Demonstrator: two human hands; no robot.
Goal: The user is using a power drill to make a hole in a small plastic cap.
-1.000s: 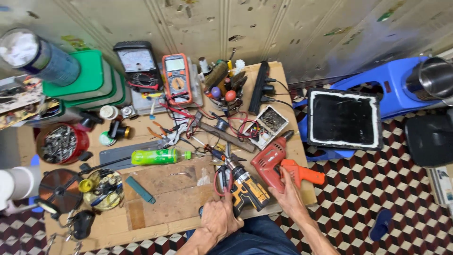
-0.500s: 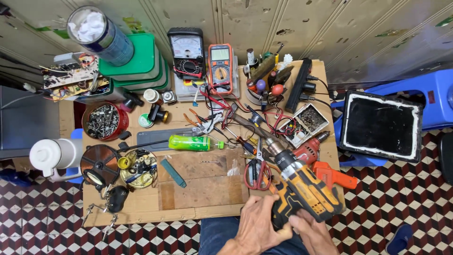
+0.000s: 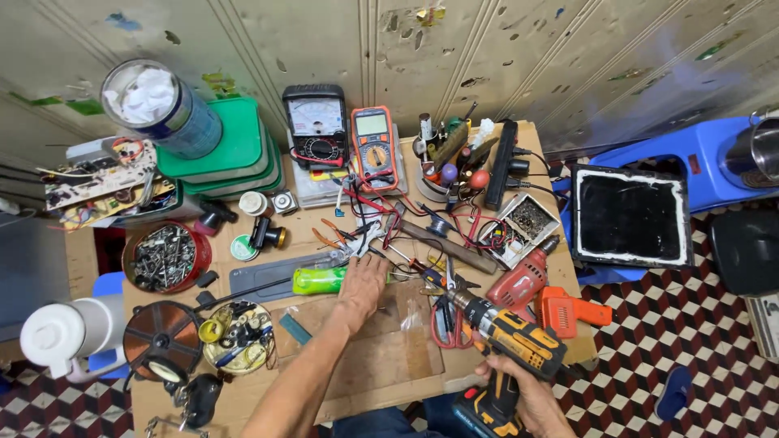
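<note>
Yellow and black, the cordless drill (image 3: 510, 341) sits clamped in the right hand (image 3: 526, 389) by its handle at the near edge of the table (image 3: 105, 268), its long axis running up and left so the chuck points toward the pliers (image 3: 442, 284). The left hand (image 3: 361, 285) lies flat with fingers loosely apart on the cardboard sheet (image 3: 381, 357), touching the green tube (image 3: 320, 281) just beyond it and holding nothing.
</note>
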